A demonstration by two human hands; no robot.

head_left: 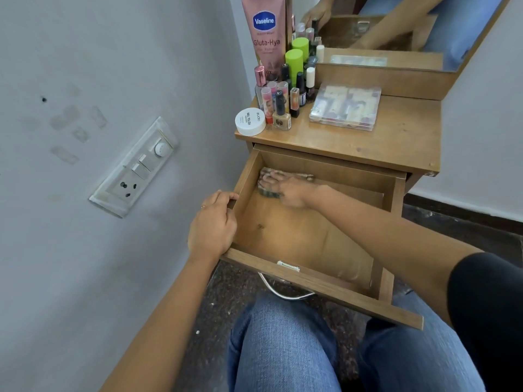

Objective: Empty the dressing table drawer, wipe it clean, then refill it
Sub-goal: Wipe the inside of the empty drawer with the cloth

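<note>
A wooden drawer [311, 275] stands pulled out over the person's lap, bare inside. The left hand [212, 224] grips its left wall, fingers curled over the edge, likely to steady it. The right hand [291, 190] presses a patterned cloth [268, 192] into the far left corner, fingers stretched flat and slightly blurred; wiping seems under way. Above, on the glossy wood surface [396, 137], small glass bottles [280, 100], a round white jar [250, 121] and a clear flat plastic case [345, 107] wait for refilling.
</note>
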